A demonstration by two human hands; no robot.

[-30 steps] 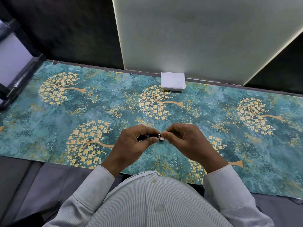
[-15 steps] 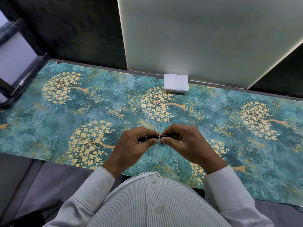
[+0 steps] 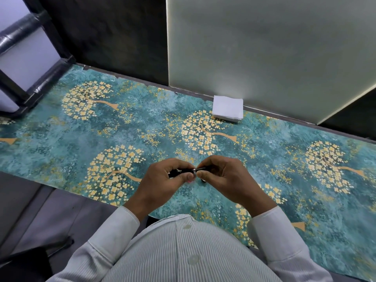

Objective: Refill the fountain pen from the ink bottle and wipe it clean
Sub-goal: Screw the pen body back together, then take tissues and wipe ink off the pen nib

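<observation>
Both hands meet above the patterned table covering (image 3: 61, 143), wrists angled inward from white sleeves. Left hand (image 3: 162, 180) curls its fingers around one end of the black fountain pen (image 3: 188, 170), thumb pressed underneath; right hand (image 3: 225, 178) pinches the other end between thumb and forefinger. The pen lies level between them, its silver ring showing in the gap. A folded white tissue stack (image 3: 227, 107) rests well apart by the pale back panel (image 3: 264, 47).

Both ends of the fountain pen (image 3: 186, 171) are hidden inside curled fingers (image 3: 190, 176); the nib cannot be seen.
</observation>
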